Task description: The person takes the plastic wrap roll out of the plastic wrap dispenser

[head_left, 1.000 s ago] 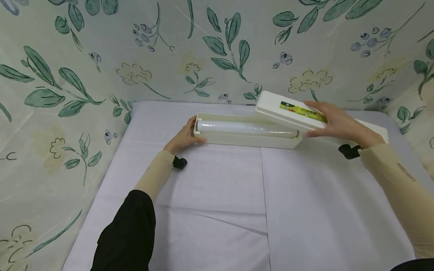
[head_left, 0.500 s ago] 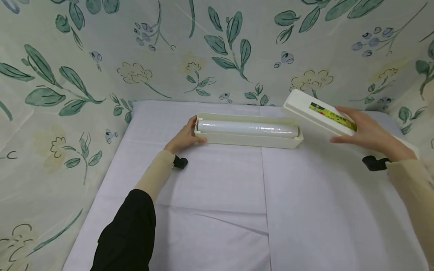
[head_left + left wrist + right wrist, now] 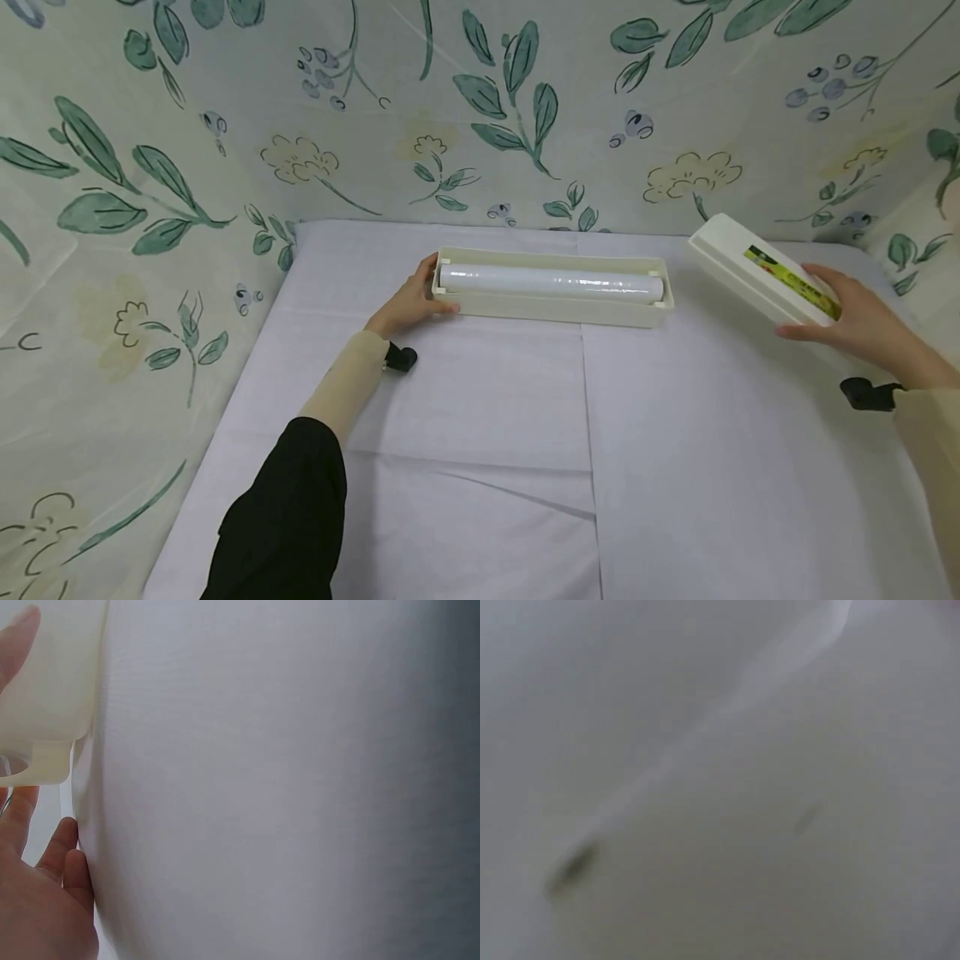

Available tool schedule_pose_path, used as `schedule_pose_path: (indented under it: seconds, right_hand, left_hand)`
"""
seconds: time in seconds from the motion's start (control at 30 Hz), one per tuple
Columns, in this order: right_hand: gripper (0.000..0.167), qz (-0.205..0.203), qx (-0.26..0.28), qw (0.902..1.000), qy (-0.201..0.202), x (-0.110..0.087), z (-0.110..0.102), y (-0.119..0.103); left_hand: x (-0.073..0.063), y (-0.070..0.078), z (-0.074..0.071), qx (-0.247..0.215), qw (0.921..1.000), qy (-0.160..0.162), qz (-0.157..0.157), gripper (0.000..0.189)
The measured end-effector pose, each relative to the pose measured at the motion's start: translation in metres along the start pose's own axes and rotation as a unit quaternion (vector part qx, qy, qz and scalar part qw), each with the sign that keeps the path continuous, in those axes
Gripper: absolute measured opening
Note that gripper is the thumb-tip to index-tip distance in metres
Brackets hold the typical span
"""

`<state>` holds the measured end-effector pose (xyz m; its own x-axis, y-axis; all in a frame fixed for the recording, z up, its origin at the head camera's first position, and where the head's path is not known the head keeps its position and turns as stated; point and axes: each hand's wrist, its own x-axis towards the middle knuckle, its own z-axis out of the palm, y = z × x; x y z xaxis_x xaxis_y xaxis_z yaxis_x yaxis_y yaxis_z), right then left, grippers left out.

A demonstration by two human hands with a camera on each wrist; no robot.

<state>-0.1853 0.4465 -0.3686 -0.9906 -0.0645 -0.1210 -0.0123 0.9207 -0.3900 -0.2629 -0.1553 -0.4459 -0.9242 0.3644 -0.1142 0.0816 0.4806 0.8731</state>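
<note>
A long cream cling film box (image 3: 555,311) lies uncovered on the table, with a shiny white roll of cling film (image 3: 551,282) inside it. My left hand (image 3: 408,304) grips the box's left end, thumb on the front wall and fingers behind. In the left wrist view, the pale end of the box (image 3: 52,675) shows between that thumb and the other fingers. Off to the right, my right hand (image 3: 873,325) holds the white box lid (image 3: 738,258) across its width, tilted and apart from the box. A yellow-green label marks its top. The right wrist view is a pale blur.
A white cloth (image 3: 480,400) with fold creases covers the table. Behind and to the left hangs a curtain (image 3: 375,108) printed with leaves and flowers. Each wrist carries a small black device.
My right hand has carried the lid rightward, off and away from the box, turning it to a steeper angle. The whole roll now shows. My left hand keeps its hold on the box.
</note>
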Motion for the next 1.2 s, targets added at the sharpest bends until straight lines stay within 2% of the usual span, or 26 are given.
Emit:
schedule_pose_path:
  seconds: [0.23, 0.57, 0.87, 1.2]
  right_hand:
    - [0.117, 0.035, -0.007, 0.9994, 0.005, -0.009, 0.012, 0.024]
    - [0.116, 0.046, -0.006, 0.9989, 0.001, -0.015, 0.029, 0.048]
    - [0.117, 0.046, -0.019, 0.9988, -0.006, -0.018, 0.042, 0.057]
    - [0.115, 0.034, -0.03, 0.999, -0.002, -0.021, 0.048, 0.056]
  left_hand:
    - [-0.001, 0.002, 0.0, -0.001, 1.0, -0.005, -0.003, 0.103]
    - [0.0, 0.002, 0.0, 0.003, 0.9999, -0.005, -0.015, 0.104]
    - [0.0, 0.003, 0.0, -0.001, 0.9999, 0.001, -0.017, 0.104]
    - [-0.002, 0.005, 0.0, 0.0, 1.0, -0.003, -0.009, 0.104]
